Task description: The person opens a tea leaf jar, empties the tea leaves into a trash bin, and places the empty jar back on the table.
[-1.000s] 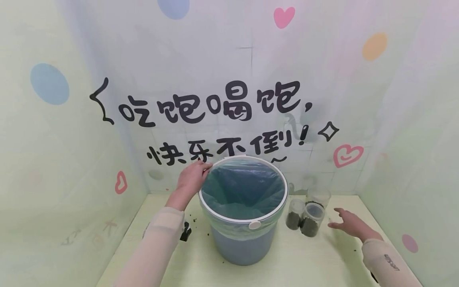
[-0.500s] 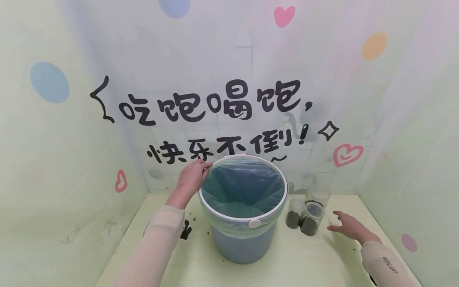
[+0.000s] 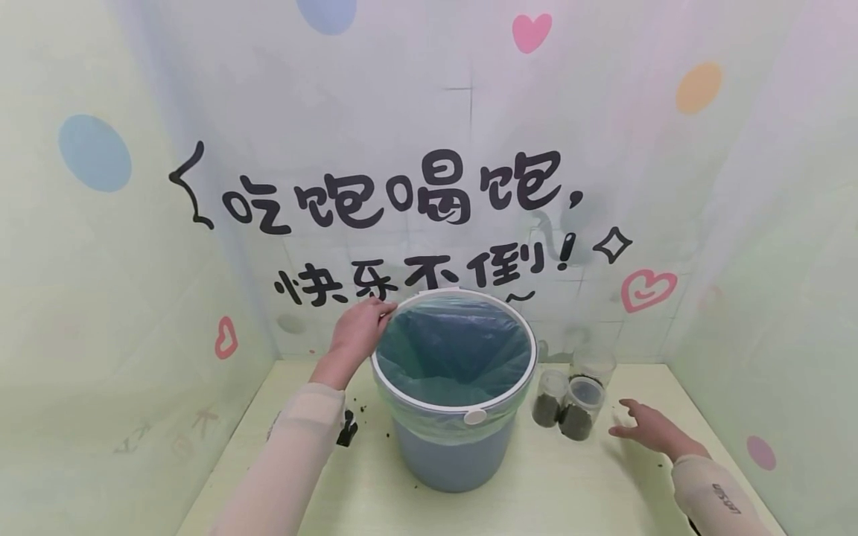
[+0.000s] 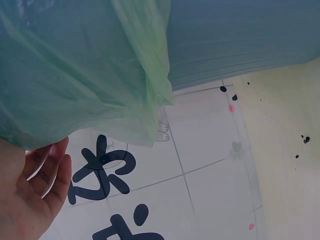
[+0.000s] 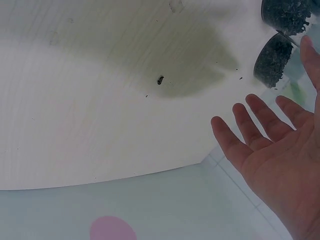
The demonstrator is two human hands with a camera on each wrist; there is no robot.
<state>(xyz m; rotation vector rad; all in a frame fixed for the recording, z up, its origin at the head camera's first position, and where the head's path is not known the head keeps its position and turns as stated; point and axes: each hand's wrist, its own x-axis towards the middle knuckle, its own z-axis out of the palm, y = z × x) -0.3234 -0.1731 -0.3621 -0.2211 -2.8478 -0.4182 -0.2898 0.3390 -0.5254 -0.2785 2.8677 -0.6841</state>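
A blue-grey trash bin (image 3: 450, 465) with a white rim stands upright on the table, lined with a thin green bag (image 3: 462, 357) folded over its edge. My left hand (image 3: 355, 327) grips the rim at the bin's back left. In the left wrist view, its bent fingers (image 4: 57, 170) lie outside against the hanging bag (image 4: 100, 85); its thumb is hidden. My right hand (image 3: 650, 429) hovers above the table, holding nothing, its fingers spread in the right wrist view. To its left stand clear jars with dark, crumbly contents, including a front jar (image 3: 580, 409) and a small jar (image 3: 550, 402).
Another clear jar (image 3: 593, 365) stands behind these two. A black object (image 3: 347, 429) lies left of the bin, partly behind my left sleeve. Dark crumbs are scattered on the pale table (image 3: 556, 499). Printed curtains (image 3: 429, 112) close off the back and sides.
My right hand has sunk slightly and drifted a little left toward the jars. The left hand keeps its place on the rim, and the bin has not moved.
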